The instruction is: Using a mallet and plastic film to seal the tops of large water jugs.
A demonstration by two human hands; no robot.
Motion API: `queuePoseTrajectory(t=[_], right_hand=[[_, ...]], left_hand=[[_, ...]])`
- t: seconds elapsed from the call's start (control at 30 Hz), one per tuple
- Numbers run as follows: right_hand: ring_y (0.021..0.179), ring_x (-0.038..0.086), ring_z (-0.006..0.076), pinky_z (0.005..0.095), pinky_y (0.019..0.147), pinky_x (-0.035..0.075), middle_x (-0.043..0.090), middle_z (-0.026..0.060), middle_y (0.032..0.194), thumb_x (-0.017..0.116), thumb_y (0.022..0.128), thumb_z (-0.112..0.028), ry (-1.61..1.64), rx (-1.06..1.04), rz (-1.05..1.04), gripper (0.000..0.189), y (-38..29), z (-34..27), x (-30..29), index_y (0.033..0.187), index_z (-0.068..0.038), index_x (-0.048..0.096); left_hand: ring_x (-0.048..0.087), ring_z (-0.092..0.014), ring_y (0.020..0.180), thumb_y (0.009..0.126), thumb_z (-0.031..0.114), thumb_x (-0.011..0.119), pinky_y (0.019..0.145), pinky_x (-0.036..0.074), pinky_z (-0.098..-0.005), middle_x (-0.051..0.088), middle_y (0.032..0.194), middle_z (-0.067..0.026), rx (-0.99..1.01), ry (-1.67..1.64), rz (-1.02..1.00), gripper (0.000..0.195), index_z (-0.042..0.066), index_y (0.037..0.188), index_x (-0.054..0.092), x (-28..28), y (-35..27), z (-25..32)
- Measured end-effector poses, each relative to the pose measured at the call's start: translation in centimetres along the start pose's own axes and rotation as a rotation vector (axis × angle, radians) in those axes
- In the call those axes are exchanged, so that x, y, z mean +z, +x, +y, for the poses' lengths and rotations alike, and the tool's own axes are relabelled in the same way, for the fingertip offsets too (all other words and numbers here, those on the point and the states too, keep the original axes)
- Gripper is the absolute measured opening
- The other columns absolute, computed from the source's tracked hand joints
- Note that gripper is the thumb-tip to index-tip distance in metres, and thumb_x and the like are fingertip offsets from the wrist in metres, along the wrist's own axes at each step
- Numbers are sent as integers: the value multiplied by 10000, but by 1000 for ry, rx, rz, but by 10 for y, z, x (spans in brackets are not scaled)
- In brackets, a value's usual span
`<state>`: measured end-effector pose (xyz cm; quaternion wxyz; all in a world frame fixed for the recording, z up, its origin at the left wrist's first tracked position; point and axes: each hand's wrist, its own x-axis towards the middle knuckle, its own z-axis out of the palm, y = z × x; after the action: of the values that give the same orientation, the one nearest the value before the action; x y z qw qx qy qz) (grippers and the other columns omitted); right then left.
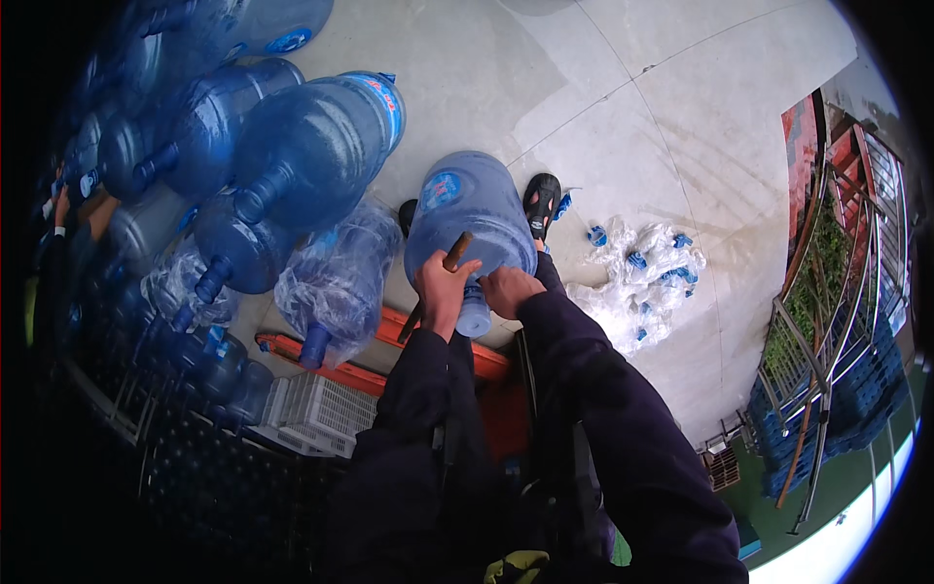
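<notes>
A large blue translucent water-cooler bottle point(481, 193) stands between my feet, its neck towards me. My left hand point(442, 292) is beside the bottle's neck and grips a brown rod-like tool point(457, 250), whose blade or lower end passes below the palm. With bent fingers my right hand point(508, 291) presses at the other side of the neck; whether it pinches anything there is hidden. Between the hands shows the pale cap end point(474, 320) of the neck. The bottle bears a round blue label.
Many blue bottles point(314, 139) crowd the left, one in a clear plastic bag point(339, 277). Crumpled plastic film point(642, 285) with blue cap pieces lies on the floor at right. Behind are an orange metal frame point(365, 376), white crates point(328, 409) and metal railings point(810, 350). Another person's hand point(63, 204) shows far left.
</notes>
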<state>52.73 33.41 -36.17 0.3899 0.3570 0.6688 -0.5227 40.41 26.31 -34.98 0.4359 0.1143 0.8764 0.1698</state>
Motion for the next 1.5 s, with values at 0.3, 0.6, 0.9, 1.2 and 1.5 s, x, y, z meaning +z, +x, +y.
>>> queuePoseTrajectory(t=[0.3,0.6,0.9,1.2,1.5], right_hand=[[685,633,228,322,662,478,627,80,700,474,927,-338,318,45,-282,368,-55,40,-41,845,-21,641],[774,573,99,259,722,455,644,38,818,657,865,-200,1151,74,347,298,-58,11,58,1088,-8,610],[639,566,148,312,593,451,582,96,692,520,936,-223,602,8,717,254,-32,22,85,861,19,550],[463,372,50,200,409,298,645,53,1051,418,966,-268,1915,595,965,297,-131,82,51,1058,-40,583],[880,603,361,383,759,474,621,203,941,609,862,-294,552,-239,405,349,-222,-77,59,1144,-92,577]], left_hand=[[562,-347,564,597,231,840,562,417,-422,581,616,-182,18,39,-32,407,-31,666,536,10,-8,6],[576,-331,556,613,220,826,555,431,-403,584,606,-177,-20,-1,-41,378,-29,673,548,12,-7,3],[479,-181,475,618,217,826,500,395,-353,518,528,-84,24,-6,-35,399,16,624,482,17,-5,-5],[471,-164,473,774,297,717,475,371,-315,492,539,-13,-65,-430,-5,387,42,582,497,-42,2,0],[351,-100,550,938,298,526,519,296,-263,374,610,11,-559,-1422,-625,333,123,690,388,-112,-77,-2]])
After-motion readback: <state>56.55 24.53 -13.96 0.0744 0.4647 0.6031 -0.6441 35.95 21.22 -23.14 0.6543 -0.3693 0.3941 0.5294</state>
